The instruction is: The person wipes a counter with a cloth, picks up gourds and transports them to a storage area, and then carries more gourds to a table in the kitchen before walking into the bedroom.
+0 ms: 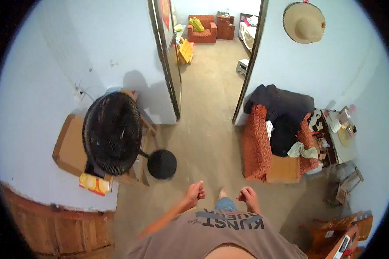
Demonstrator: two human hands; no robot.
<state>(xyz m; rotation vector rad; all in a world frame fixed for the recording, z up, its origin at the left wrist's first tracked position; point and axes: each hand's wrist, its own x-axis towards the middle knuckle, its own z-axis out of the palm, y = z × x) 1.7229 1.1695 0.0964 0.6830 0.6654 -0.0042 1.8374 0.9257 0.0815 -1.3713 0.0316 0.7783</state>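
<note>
My left hand point(196, 192) hangs in front of my body, fingers curled into a loose fist, with nothing visible in it. On the other side my right hand point(248, 197) is also curled closed, and no object shows in it. Neither hand touches anything. A bare foot point(222, 191) and a blue trouser leg point(225, 203) show between them. The black standing fan point(112, 134), with its round base point(162, 164), is the nearest large thing to my left hand. Closest to my right hand is an orange patterned armchair point(258, 146) with dark clothes point(285, 134) piled on it.
An open doorway point(207, 108) ahead leads to a room with a red armchair point(202, 36). Cardboard point(69, 146) stands behind the fan. At right are a cluttered table point(343, 146), a small wooden chair point(349, 185) and wooden furniture point(341, 233). A straw hat point(304, 23) hangs on the wall.
</note>
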